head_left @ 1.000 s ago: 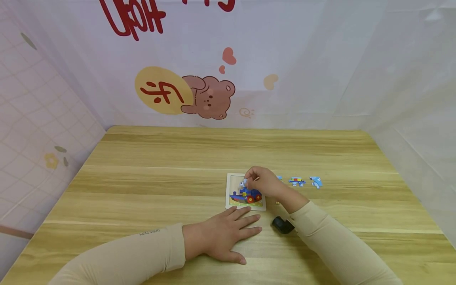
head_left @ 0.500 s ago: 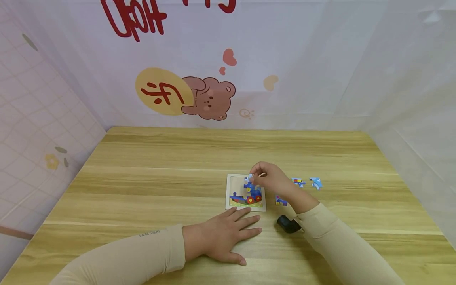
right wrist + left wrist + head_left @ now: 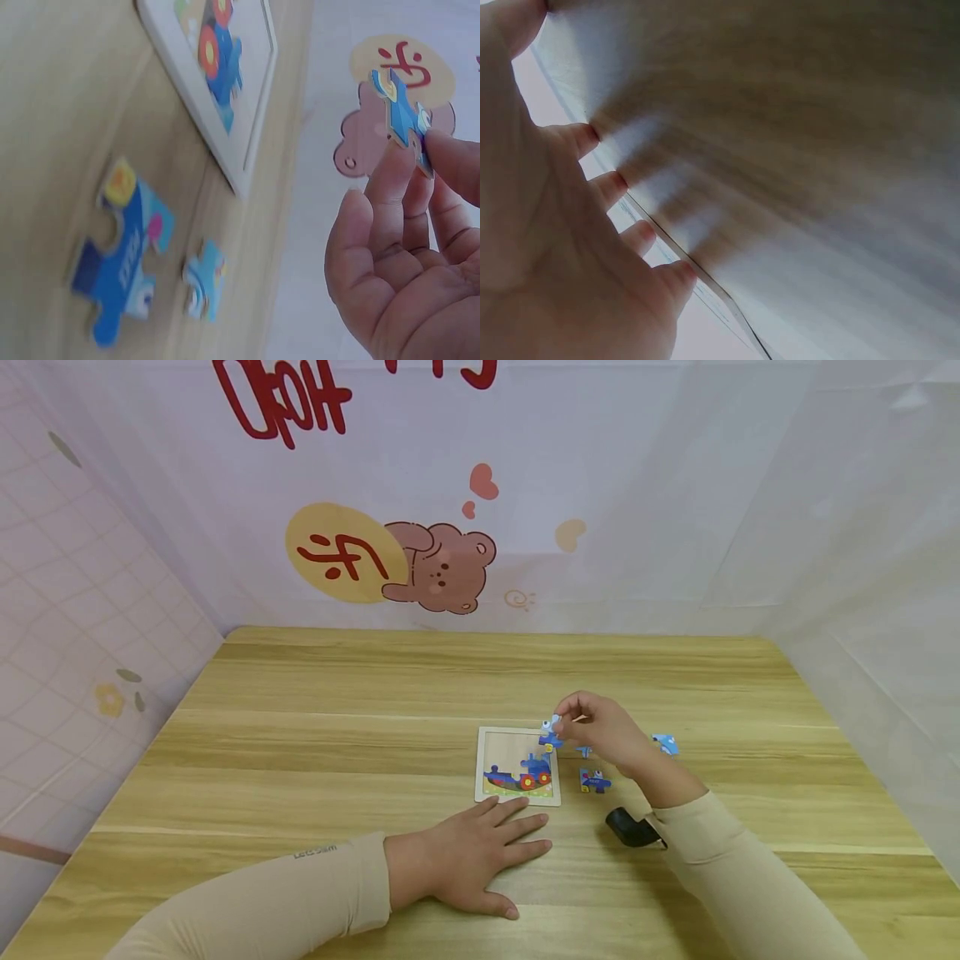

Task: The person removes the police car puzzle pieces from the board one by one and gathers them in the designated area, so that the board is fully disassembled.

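Note:
My right hand (image 3: 603, 731) pinches a blue jigsaw piece (image 3: 550, 741) between thumb and fingers, held up over the puzzle tray's upper right corner. The right wrist view shows this piece (image 3: 401, 116) tilted in the fingertips. Joined pieces with a blue train picture (image 3: 525, 775) fill the lower part of the light wooden puzzle tray (image 3: 504, 745); its upper part shows bare backing. My left hand (image 3: 472, 857) lies flat, fingers spread, its fingertips at the tray's near edge. In the left wrist view, fingers of the left hand (image 3: 577, 195) meet that tray edge (image 3: 712, 285).
Right of the tray lie loose jigsaw pieces: a blue and purple one (image 3: 595, 781), a small blue one (image 3: 583, 752) partly behind the right hand, and a light blue one (image 3: 665, 744). A black device (image 3: 632, 828) sits by the right sleeve. A printed cloth (image 3: 637, 527) hangs behind the table.
My right hand has lifted the blue piece from the tray's middle and carried it up and to the right. The train's upper part has left the tray with it. The left hand stays put.

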{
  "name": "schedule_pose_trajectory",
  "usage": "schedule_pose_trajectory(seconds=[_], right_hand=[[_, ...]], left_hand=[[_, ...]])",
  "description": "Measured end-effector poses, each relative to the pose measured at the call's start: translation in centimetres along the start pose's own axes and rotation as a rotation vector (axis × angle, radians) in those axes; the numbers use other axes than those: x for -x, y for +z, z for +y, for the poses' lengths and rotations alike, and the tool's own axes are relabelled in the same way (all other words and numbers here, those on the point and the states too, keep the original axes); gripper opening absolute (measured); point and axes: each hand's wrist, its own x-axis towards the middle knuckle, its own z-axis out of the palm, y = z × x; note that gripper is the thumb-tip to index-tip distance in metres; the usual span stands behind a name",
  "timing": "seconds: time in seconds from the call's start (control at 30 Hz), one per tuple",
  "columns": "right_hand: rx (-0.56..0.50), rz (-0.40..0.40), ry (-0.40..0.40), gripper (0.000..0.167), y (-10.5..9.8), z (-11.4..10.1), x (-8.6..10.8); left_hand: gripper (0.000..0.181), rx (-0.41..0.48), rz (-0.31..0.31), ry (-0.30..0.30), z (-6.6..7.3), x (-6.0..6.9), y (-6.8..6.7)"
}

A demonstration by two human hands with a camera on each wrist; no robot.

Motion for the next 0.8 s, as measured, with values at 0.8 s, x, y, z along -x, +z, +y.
schedule_pose_trajectory(seconds=[0.8], right_hand=[[0.096,-0.004,0.025,0.020,-4.3,2.3,2.2]], left_hand=[[0.078,0.000,0.004,-0.008,0.1,-0.1,0.1]])
